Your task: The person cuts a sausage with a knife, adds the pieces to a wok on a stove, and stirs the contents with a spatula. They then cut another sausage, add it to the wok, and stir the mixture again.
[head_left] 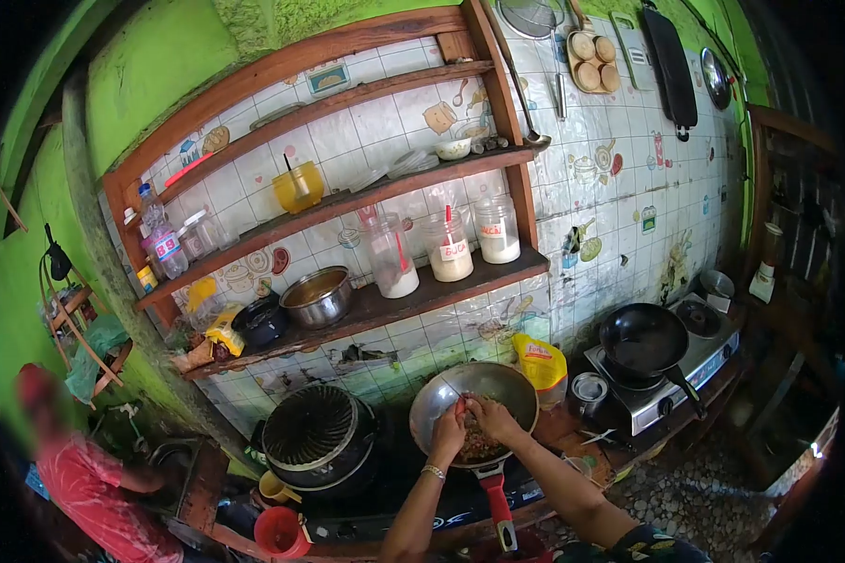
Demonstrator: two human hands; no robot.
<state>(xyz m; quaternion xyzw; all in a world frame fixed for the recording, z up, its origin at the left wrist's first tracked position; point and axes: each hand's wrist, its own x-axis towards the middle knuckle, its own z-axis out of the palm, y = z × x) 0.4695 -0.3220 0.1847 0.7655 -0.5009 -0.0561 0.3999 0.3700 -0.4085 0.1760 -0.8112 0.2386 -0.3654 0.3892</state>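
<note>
A wide metal frying pan (432,387) with a red handle (499,502) stands on a dark surface in front of me. Brown, chopped-looking food (479,446) lies in its bottom. Over the pan, my left hand (448,430), with a bracelet at the wrist, has its fingers closed in a pinch. My right hand (494,418) meets it there, fingers closed too. Whatever sits between the fingertips is too small to make out. Just behind the pan, to the right, is a yellow bag (541,364).
A black lidded pot (315,436) stands left of the pan. To the right, a black wok (643,340) sits on a gas stove (671,399), near a metal can (590,392). Shelves above hold jars (449,246). A person in a red shirt (94,488) works at far left.
</note>
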